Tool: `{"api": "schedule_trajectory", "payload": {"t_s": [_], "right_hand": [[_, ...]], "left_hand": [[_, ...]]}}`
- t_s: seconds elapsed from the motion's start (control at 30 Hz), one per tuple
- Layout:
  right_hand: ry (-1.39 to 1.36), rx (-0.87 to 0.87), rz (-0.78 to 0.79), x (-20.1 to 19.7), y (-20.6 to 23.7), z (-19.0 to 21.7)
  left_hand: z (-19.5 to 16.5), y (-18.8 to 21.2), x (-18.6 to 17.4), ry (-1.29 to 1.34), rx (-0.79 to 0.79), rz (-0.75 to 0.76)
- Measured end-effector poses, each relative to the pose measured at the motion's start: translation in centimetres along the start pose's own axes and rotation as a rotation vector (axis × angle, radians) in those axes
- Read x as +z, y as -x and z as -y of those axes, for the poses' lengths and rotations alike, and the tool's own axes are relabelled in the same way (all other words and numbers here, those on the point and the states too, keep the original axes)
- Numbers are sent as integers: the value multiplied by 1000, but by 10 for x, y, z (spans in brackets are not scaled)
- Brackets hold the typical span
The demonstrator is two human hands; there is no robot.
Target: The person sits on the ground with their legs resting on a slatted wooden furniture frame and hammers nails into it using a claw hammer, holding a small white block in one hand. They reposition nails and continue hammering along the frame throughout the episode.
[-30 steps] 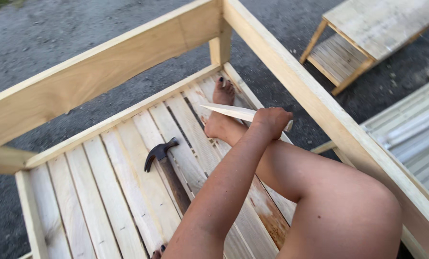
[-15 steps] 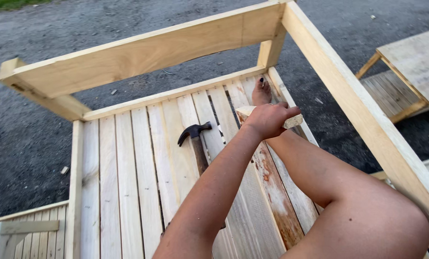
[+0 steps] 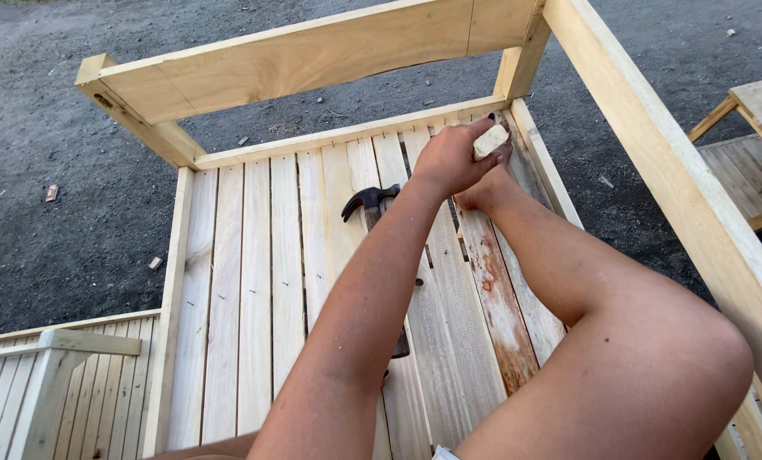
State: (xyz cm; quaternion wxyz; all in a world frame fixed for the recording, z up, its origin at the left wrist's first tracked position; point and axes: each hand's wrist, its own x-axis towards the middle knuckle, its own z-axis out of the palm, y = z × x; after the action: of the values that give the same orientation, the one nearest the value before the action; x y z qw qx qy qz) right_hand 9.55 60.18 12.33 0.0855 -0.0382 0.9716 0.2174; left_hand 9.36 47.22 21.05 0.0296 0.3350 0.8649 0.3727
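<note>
My left hand [image 3: 451,158] is closed around a small pale wooden piece [image 3: 490,140], held just above my foot [image 3: 486,192] near the far right corner of a slatted wooden floor [image 3: 253,298]. My forearm stretches up from the bottom of the view. A claw hammer [image 3: 368,199] lies on the slats just left of the hand, its handle mostly hidden under my forearm. My right hand is out of view.
My bent leg [image 3: 645,349] fills the lower right. A raised wooden rail [image 3: 296,60] crosses the far end and another rail [image 3: 654,162] runs down the right side. Other slatted wooden pieces lie at the lower left [image 3: 57,383] and right [image 3: 756,162], on dark gravel [image 3: 49,170].
The view has swung left and down. My left hand has carried the wooden piece farther toward the far right corner; the hammer has stayed on the slats.
</note>
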Motion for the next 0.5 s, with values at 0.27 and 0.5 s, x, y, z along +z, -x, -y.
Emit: {"api": "schedule_trajectory", "payload": {"t_s": [0.27, 0.5], "right_hand": [[-954, -92, -264, 25, 5, -3], [-980, 175, 99, -23, 12, 13]], "left_hand": [[-2, -9, 6, 117, -23, 20], [15, -9, -14, 175, 34, 7]]}}
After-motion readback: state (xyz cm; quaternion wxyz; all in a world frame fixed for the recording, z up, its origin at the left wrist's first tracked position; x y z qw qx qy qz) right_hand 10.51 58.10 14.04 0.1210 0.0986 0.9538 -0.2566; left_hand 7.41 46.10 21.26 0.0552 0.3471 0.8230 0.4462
